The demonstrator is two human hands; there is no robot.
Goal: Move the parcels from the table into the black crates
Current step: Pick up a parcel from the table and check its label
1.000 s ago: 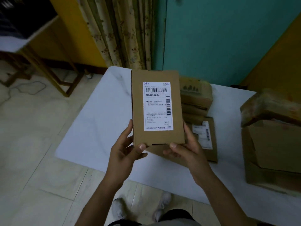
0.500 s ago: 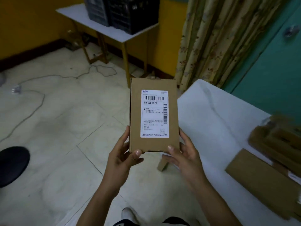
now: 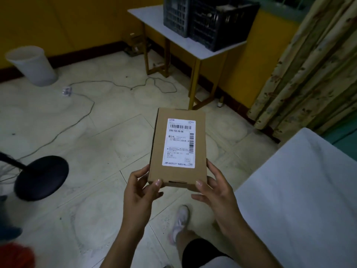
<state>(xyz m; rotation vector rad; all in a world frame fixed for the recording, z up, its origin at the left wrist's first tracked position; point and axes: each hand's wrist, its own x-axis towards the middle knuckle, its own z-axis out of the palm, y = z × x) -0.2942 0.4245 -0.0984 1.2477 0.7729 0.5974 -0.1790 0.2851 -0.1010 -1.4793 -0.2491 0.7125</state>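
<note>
Parcel [image 3: 176, 147] – flat brown cardboard box, white shipping label [image 3: 179, 143] facing up, held in the air above the tiled floor [image 3: 108, 144].
Left hand [image 3: 141, 192] – grips the parcel's near left corner, thumb on top, fingers curled underneath.
Right hand [image 3: 216, 192] – grips the near right corner the same way.
Black crates [image 3: 222, 24] – side by side on a small white-topped table [image 3: 202, 48] against the yellow wall, well apart from the parcel.
White table [image 3: 301, 190] – just beside the right hand.
Floor items: white bin [image 3: 31, 64], cable [image 3: 85, 115], black round base [image 3: 41, 177].
</note>
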